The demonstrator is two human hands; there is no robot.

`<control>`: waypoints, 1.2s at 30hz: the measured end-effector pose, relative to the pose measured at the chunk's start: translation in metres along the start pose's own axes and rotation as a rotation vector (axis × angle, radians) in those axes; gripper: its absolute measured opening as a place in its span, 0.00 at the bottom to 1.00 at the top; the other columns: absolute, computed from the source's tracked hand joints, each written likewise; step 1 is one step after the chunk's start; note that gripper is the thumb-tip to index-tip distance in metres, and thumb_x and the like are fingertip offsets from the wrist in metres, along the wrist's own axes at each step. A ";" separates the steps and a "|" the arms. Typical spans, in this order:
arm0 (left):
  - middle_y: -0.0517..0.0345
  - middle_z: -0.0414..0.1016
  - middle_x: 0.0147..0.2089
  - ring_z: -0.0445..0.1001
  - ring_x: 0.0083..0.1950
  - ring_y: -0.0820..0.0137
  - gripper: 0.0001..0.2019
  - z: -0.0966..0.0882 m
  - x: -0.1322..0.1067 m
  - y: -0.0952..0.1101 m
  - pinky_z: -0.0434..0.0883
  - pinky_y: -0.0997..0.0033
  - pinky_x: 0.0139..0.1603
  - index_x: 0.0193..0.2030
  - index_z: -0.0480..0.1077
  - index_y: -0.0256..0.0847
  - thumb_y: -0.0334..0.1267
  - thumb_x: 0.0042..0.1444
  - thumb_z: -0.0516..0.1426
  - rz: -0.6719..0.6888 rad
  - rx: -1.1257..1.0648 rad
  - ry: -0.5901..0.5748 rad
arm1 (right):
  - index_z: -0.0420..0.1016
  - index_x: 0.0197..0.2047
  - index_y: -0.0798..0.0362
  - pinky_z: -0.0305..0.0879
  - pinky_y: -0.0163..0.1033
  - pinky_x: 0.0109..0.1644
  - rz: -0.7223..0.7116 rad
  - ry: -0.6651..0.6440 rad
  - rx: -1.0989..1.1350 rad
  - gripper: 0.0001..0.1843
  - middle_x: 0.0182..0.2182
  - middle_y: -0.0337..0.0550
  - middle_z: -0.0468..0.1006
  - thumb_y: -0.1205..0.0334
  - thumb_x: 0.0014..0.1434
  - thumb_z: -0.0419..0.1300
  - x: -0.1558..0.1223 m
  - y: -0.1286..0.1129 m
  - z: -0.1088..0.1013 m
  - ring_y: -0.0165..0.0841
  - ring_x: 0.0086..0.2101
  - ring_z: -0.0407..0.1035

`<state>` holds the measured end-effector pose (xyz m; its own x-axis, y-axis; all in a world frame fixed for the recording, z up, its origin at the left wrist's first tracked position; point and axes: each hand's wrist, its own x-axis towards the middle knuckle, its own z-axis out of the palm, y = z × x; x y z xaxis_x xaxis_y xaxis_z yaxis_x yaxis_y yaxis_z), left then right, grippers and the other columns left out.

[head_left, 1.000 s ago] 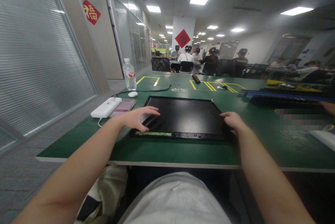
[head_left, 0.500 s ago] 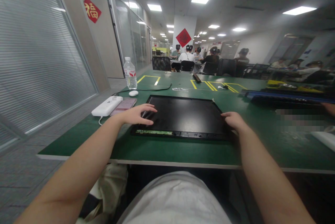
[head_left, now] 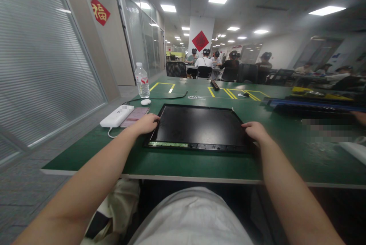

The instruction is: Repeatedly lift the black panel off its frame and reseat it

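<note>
A black flat screen panel [head_left: 200, 126] lies face up on the green table [head_left: 183, 165] in front of me. My left hand [head_left: 146, 123] is at the panel's left edge, its fingers curled onto that edge. At the right edge my right hand [head_left: 255, 130] grips the panel with bent fingers. A thin green strip runs along the panel's near left edge.
Left of the panel lie a white power bank [head_left: 116, 116] and a phone [head_left: 135, 116]; behind them a white mouse [head_left: 145, 102] and a water bottle [head_left: 142, 80]. Dark and blue panels [head_left: 311, 105] are stacked at the right. Several people sit at tables far behind.
My left hand has slid off the panel's surface leftwards to its left edge. My right hand has stayed at the right edge.
</note>
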<state>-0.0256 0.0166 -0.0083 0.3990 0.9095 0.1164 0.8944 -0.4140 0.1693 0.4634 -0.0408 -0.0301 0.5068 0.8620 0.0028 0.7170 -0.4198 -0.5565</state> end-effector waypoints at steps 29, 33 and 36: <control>0.45 0.80 0.59 0.76 0.62 0.53 0.26 0.005 0.002 -0.004 0.69 0.60 0.66 0.56 0.79 0.41 0.32 0.51 0.53 -0.017 -0.039 0.041 | 0.86 0.45 0.55 0.72 0.35 0.41 0.019 0.019 0.068 0.23 0.37 0.50 0.84 0.78 0.49 0.58 0.002 0.003 0.002 0.38 0.37 0.78; 0.44 0.81 0.58 0.77 0.61 0.54 0.25 0.007 0.002 -0.002 0.70 0.60 0.65 0.56 0.79 0.39 0.33 0.52 0.53 -0.047 -0.013 0.061 | 0.86 0.46 0.56 0.71 0.35 0.42 0.015 0.005 0.041 0.25 0.40 0.51 0.84 0.80 0.49 0.57 -0.001 -0.001 0.000 0.38 0.38 0.78; 0.44 0.82 0.56 0.76 0.62 0.53 0.25 0.009 0.003 -0.001 0.69 0.57 0.65 0.56 0.78 0.40 0.32 0.52 0.53 -0.047 0.009 0.079 | 0.86 0.46 0.56 0.71 0.35 0.44 0.002 0.010 0.032 0.24 0.39 0.51 0.84 0.80 0.49 0.58 0.000 -0.001 0.000 0.38 0.38 0.78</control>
<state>-0.0235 0.0201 -0.0172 0.3392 0.9222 0.1857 0.9138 -0.3699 0.1679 0.4628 -0.0410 -0.0298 0.5130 0.8583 0.0098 0.7005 -0.4120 -0.5827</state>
